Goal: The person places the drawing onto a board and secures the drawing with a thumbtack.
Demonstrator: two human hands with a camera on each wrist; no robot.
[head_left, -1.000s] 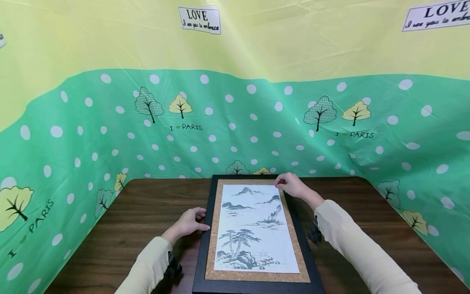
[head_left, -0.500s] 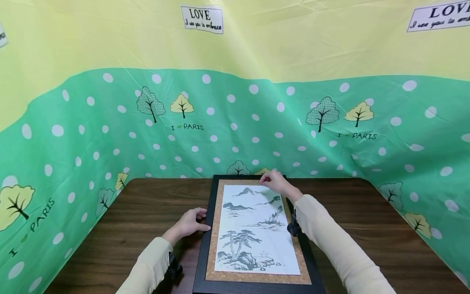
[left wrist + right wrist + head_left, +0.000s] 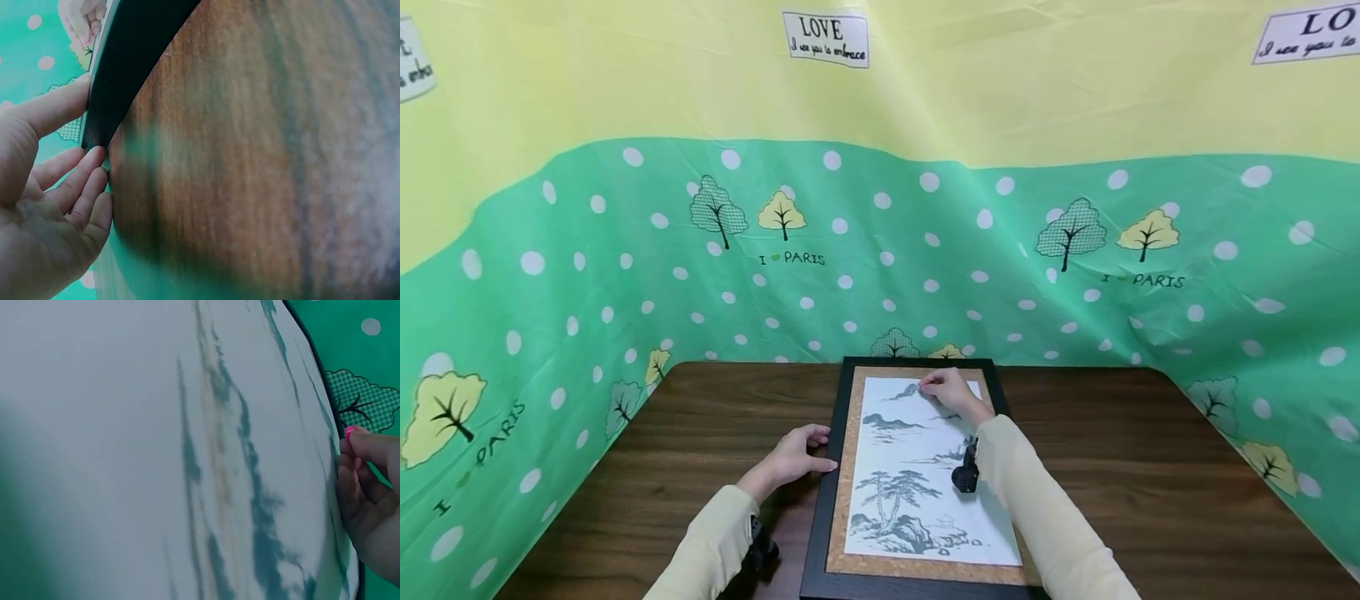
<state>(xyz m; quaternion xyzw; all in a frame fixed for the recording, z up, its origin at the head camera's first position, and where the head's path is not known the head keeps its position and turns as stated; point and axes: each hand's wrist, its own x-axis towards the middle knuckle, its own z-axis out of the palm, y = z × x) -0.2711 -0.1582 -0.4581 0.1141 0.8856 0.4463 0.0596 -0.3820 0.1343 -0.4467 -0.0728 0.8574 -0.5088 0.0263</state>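
Note:
A black-framed cork board [image 3: 842, 500] lies on the table, a sheet of white paper [image 3: 940, 500] with an ink landscape over its cork. My left hand [image 3: 792, 457] rests against the frame's left edge, fingers loosely bent. In the left wrist view, the thumb and fingertips touch the dark edge [image 3: 128, 56]. Over the paper's upper part is my right hand [image 3: 951, 392]. Between its thumb and index finger, seen in the right wrist view, it pinches a small pink-headed push pin [image 3: 349, 430]; the pin's point is hidden. The right forearm covers the paper's right side.
The dark wooden table [image 3: 1112, 450] extends on both sides of the board. Behind it hangs a green and yellow cloth [image 3: 880, 250] with printed trees and dots. Black wrist cameras are strapped to the left wrist [image 3: 763, 550] and right wrist [image 3: 966, 468].
My right hand has moved left and toward me, from the paper's upper right corner to over its upper middle, still pinching the push pin. The left hand stays at the frame.

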